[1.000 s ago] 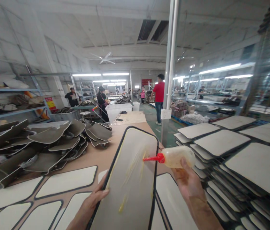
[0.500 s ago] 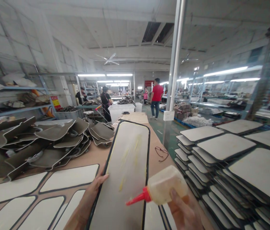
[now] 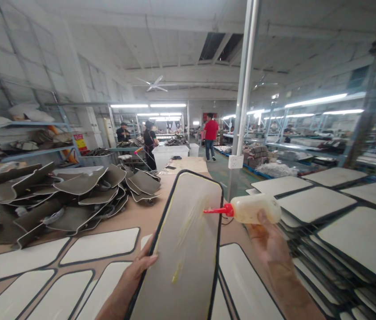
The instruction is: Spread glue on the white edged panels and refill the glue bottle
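Observation:
My left hand (image 3: 137,271) grips the left edge of a long white panel (image 3: 192,249) with rounded corners and a black border, its thumb over the face. The panel is held up at a slant above the table. Yellowish streaks of glue (image 3: 185,224) run along its face. In my right hand (image 3: 268,240) is a squeeze bottle (image 3: 256,209) of pale yellow liquid, lying nearly level. Its red nozzle (image 3: 217,210) points left, over the panel's upper right part; whether the tip touches is unclear. More bordered panels (image 3: 99,246) lie flat on the table beneath.
Olive-grey curved pieces with white edges (image 3: 77,182) are heaped at the left. Tall stacks of white panels (image 3: 317,202) stand at the right. A metal post (image 3: 241,106) with a socket box rises beyond the table (image 3: 144,218). Several people are further back, one in a red shirt (image 3: 211,130).
My right hand has raised the bottle up and to the right, its nozzle now near the panel's right edge. The panel has shifted right and tilted. The red-shirted person has moved a little left.

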Tool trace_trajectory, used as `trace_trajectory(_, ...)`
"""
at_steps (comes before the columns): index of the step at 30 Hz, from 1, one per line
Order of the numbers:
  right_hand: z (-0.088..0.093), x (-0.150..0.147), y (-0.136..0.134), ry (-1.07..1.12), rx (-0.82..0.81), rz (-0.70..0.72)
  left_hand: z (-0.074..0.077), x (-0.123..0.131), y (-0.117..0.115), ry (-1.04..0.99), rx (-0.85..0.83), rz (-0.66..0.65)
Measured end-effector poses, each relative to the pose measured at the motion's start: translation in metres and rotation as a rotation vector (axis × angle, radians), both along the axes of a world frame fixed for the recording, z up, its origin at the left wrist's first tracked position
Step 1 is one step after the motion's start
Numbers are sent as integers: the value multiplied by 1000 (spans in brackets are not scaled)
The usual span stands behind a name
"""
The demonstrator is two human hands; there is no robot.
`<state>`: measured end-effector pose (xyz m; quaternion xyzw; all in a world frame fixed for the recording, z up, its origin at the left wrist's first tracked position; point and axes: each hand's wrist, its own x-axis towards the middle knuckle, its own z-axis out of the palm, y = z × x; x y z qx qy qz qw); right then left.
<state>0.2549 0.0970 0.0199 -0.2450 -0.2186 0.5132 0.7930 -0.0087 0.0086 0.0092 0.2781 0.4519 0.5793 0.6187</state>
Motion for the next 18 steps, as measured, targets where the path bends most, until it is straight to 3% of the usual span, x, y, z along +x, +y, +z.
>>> trace_trajectory(9, -14, -13, -15, -2, -117, 98, 4, 3, 1, 31, -22, 27)
trace_trajectory(12, -26, -22, -33, -44, -157, 129, 8, 4, 2, 13, 4, 52)
trace_trajectory(16, -47, -26, -62, -162, -215, 287, 11, 5, 5, 54, 37, 111)
trace_trajectory(18, -45, -21, -64, -172, -239, 248, 10, 4, 6, 81, 27, 124)
